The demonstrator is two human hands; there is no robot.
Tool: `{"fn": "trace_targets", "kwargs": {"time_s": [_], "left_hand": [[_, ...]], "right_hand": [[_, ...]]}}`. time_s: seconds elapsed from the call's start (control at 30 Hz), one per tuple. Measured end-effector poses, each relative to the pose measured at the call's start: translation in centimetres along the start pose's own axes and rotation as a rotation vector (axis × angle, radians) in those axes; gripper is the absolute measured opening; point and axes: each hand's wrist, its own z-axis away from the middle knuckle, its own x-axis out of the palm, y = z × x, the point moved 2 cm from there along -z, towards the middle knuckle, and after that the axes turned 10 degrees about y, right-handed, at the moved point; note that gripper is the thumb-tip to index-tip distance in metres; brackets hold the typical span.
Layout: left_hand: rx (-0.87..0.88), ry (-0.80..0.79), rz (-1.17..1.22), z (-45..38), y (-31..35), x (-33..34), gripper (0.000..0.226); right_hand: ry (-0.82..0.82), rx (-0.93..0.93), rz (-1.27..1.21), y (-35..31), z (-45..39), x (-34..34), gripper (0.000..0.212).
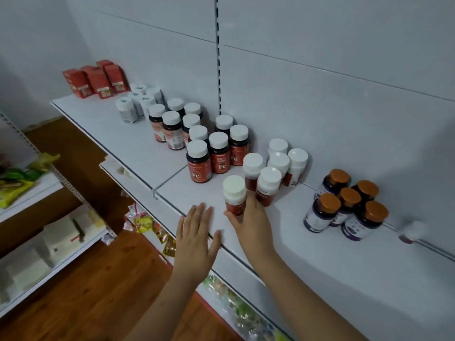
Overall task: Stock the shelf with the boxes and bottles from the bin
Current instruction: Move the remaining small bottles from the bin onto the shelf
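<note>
Item in hand: white-capped bottle, red label, standing on the shelf near its front edge, just ahead of two matching bottles. My right hand holds it low, thumb and fingers wrapped round its base. My left hand lies flat, fingers straight, on the shelf edge, holding nothing. I'd slide the bottle back beside its mates, label forward, upright, without knocking the Fe bottles to the left.

red bottle, white cap | upright | shelf front, beside matching bottles
</note>
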Motion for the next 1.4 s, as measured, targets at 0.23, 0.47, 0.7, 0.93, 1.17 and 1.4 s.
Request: {"fn": "trace_targets", "kwargs": {"time_s": [0.23, 0.47, 0.7, 0.93, 1.17, 1.4], "left_hand": [[0.031, -0.022, 0.005, -0.2, -0.6, 0.1, 0.064], [0.131, -0.054, 0.037, 0.4, 1.0, -1.3, 0.061], [0.463, -0.144, 0.262, 5.5, 9.6, -1.4, 0.048], [0.827, -0.301, 0.503, 15.8, 23.9, -1.3, 0.05], [1.155, -0.49, 0.634, 33.2, 36.4, -2.6, 0.054], [1.352, -0.641, 0.658, 51.2, 44.3, -4.1, 0.06]], "right_hand": [[0.118, 0.166, 0.054, -1.1, -0.3, 1.5, 0.066], [0.125, 0.281, 0.005, -1.0, 3.3, -1.1, 0.064], [0.296, 0.277, 0.062, 1.8, 7.8, -13.2, 0.051], [0.542, 0.298, 0.234, 6.3, 18.1, -30.7, 0.054], [0.678, 0.416, 0.427, 10.2, 37.9, -47.3, 0.058], [0.815, 0.583, 0.54, 12.5, 56.6, -58.8, 0.06]]}}
